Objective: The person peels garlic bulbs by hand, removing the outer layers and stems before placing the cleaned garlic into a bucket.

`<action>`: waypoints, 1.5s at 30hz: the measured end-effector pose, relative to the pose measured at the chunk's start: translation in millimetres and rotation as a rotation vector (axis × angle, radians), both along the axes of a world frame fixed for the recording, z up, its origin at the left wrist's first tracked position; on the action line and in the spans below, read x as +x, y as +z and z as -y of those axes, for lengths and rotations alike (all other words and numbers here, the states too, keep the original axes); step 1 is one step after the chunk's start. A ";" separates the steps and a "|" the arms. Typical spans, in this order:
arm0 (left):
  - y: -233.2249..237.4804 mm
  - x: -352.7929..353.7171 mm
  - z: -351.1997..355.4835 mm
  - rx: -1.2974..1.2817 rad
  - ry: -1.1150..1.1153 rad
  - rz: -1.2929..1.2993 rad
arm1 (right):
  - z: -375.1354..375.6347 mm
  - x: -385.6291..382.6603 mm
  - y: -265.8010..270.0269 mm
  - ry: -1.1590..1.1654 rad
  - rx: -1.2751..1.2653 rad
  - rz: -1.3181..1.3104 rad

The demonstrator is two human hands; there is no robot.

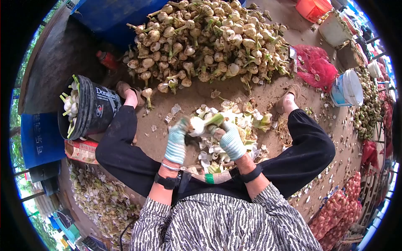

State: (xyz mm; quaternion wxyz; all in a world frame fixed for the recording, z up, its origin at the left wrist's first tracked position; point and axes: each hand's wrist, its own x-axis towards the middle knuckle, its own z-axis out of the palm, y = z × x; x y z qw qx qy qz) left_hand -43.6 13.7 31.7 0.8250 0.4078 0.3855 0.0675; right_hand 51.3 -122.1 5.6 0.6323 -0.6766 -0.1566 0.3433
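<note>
A white garlic bulb [196, 126] with a green stem lies between my two gloved hands, above a scatter of peeled skins [247, 129] on the ground. My left hand [177, 140], in a striped glove, has its fingers closed at the bulb's left side; its fingertips are blurred. My right hand [230, 140], gloved the same way, is wrapped round the green stem end. Beyond the hands rises a large heap of unpeeled garlic bulbs [209, 42].
A black bucket [102, 108] holding cleaned garlic stands at the left. Skins [100, 201] are piled at lower left. At the right are a red net bag [314, 67], a white bucket [347, 88] and filled net sacks [339, 213]. My legs spread to both sides.
</note>
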 end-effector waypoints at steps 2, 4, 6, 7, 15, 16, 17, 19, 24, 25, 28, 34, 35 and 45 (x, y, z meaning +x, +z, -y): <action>-17.2 -0.1 4.2 0.610 -0.088 -0.005 | -2.6 -5.5 -7.7 -0.081 0.008 0.005; -18.0 -0.5 4.2 1.221 -0.181 -0.012 | -4.2 -11.6 4.7 -0.111 0.063 -0.231; -14.1 -3.2 -6.2 0.665 -0.173 0.042 | -0.8 -7.6 24.0 -0.051 0.132 -0.369; -2.8 -2.2 -11.3 0.385 -0.164 0.068 | 3.0 -5.0 29.2 0.006 0.194 -0.508; -16.9 7.7 -34.6 0.324 -0.448 -0.056 | 4.9 6.6 12.6 0.050 0.069 -0.450; -18.7 10.4 -22.3 0.317 -0.331 -0.051 | -4.9 -2.9 17.6 0.018 0.089 -0.363; -20.9 14.7 -6.6 0.311 -0.210 -0.044 | -9.5 -6.9 26.3 0.046 0.077 -0.324; -23.3 15.1 0.6 0.216 -0.042 -0.090 | -11.0 -13.6 5.2 0.088 0.048 -0.184; -31.1 19.7 -13.9 -0.347 0.300 0.367 | 29.4 15.1 -64.9 -0.280 0.033 -0.558; -20.8 20.7 -16.0 -0.327 0.323 0.351 | 31.8 18.4 -70.5 -0.247 -0.072 -0.469; -16.1 26.3 -26.1 -0.227 0.257 0.291 | 32.4 20.2 -35.0 0.074 -0.320 -0.313; -28.8 27.6 -24.7 0.042 0.152 0.223 | 28.6 19.1 -24.5 0.503 -0.823 0.414; -31.5 23.5 -19.2 0.127 0.112 0.155 | 21.1 13.3 -8.4 0.320 -0.563 0.411; -11.2 34.7 4.7 0.206 0.049 0.045 | -14.6 1.4 5.8 -0.061 0.113 -0.230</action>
